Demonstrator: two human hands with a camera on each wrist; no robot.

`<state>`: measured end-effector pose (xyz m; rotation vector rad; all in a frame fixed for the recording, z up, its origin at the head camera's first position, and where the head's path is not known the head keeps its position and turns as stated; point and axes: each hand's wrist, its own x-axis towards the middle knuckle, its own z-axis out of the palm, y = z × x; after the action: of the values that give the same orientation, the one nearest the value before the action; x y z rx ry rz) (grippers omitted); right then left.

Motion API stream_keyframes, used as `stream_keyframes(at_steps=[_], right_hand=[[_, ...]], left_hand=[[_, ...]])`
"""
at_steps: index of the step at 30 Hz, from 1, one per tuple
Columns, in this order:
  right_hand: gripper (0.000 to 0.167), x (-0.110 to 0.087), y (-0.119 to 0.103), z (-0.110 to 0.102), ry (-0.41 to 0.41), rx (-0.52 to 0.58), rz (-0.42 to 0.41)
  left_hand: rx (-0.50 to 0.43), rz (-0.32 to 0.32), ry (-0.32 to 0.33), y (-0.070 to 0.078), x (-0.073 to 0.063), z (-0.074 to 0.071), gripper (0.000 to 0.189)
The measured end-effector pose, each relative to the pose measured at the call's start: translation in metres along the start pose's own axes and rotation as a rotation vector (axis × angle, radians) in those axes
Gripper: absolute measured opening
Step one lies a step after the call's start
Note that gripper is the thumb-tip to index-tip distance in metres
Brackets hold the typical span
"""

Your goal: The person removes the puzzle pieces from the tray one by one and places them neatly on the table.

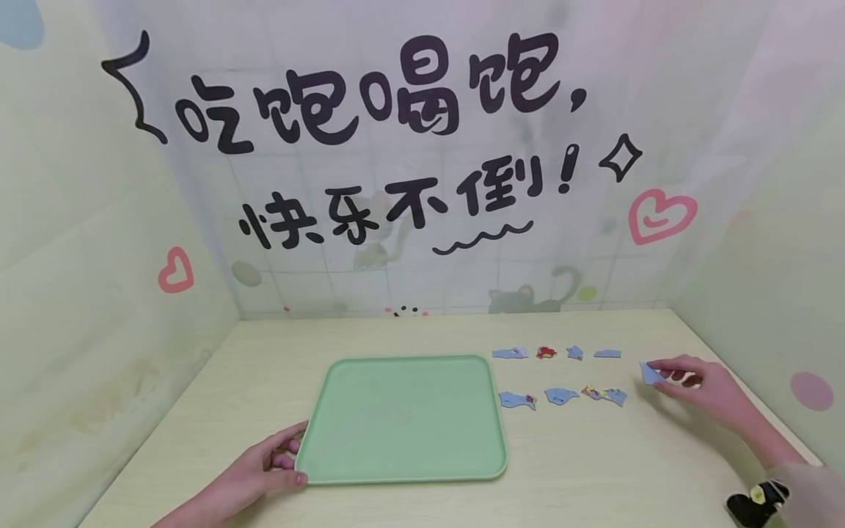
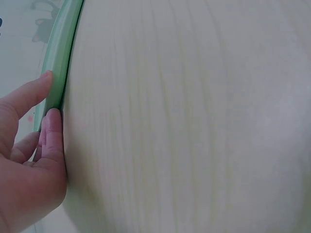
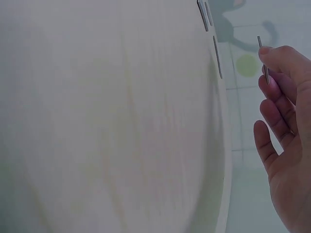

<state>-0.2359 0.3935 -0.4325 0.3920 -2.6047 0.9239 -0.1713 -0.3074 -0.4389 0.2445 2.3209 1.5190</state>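
Between thumb and fingertips, my right hand point(image 1: 706, 385) pinches a flat light-blue puzzle piece point(image 1: 650, 372), held just above the table at the right. The right wrist view shows this piece point(image 3: 263, 60) edge-on, the other fingers loosely bent. My left hand point(image 1: 260, 469) grips the left edge of a pale green tray point(image 1: 403, 481) near its front corner. In the left wrist view, thumb and fingers meet the tray's rim point(image 2: 59, 63). Several similar pieces lie in two rows right of the tray, among them a blue one point(image 1: 561, 396) and a red-patterned one point(image 1: 546, 353).
The light wooden table point(image 1: 594, 469) is closed in by a printed cloth at the back point(image 1: 422, 279) and at both sides. Black lettering and pink hearts mark the cloth. Below the right sleeve point(image 1: 808, 495) sits a black object point(image 1: 755, 506).
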Motion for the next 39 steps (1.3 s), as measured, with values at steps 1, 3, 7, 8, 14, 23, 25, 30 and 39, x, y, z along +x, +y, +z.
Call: stream_keyframes(at_steps=[1, 3, 7, 8, 14, 23, 25, 30, 39], right_hand=[[0.032, -0.0004, 0.0007, 0.0002, -0.004, 0.0, 0.003], [0.032, -0.0008, 0.0028, 0.0006, -0.017, -0.008, 0.007], [0.033, -0.0011, 0.0064, 0.0022, -0.064, -0.032, 0.04], [0.034, -0.0012, 0.0072, 0.0026, -0.081, -0.041, 0.052], [0.036, -0.0017, 0.0066, 0.0048, -0.162, -0.074, 0.113], [0.032, -0.0001, 0.0075, 0.0073, -0.233, -0.103, 0.106], [0.032, 0.0005, 0.0077, 0.0079, -0.249, -0.105, 0.108], [0.032, 0.0028, 0.0055, 0.0086, -0.251, -0.113, 0.088], [0.031, 0.0071, 0.0013, 0.0079, -0.279, -0.149, 0.106]], left_hand=[[0.001, 0.001, 0.0, 0.0001, 0.0001, 0.0001, 0.09], [0.004, -0.008, 0.003, 0.0004, 0.0004, 0.0001, 0.09], [0.003, -0.024, 0.004, 0.0015, 0.0009, 0.0, 0.09], [0.006, -0.023, 0.003, 0.0016, 0.001, 0.0001, 0.09], [0.022, -0.027, 0.007, -0.0002, 0.0006, 0.0005, 0.09], [0.006, -0.003, 0.002, -0.0017, 0.0001, 0.0, 0.089], [-0.001, 0.004, -0.003, -0.0019, 0.0001, -0.0002, 0.089], [-0.013, 0.011, -0.006, -0.002, 0.0001, -0.0004, 0.089], [-0.005, 0.018, 0.003, -0.0026, 0.0004, -0.0002, 0.089]])
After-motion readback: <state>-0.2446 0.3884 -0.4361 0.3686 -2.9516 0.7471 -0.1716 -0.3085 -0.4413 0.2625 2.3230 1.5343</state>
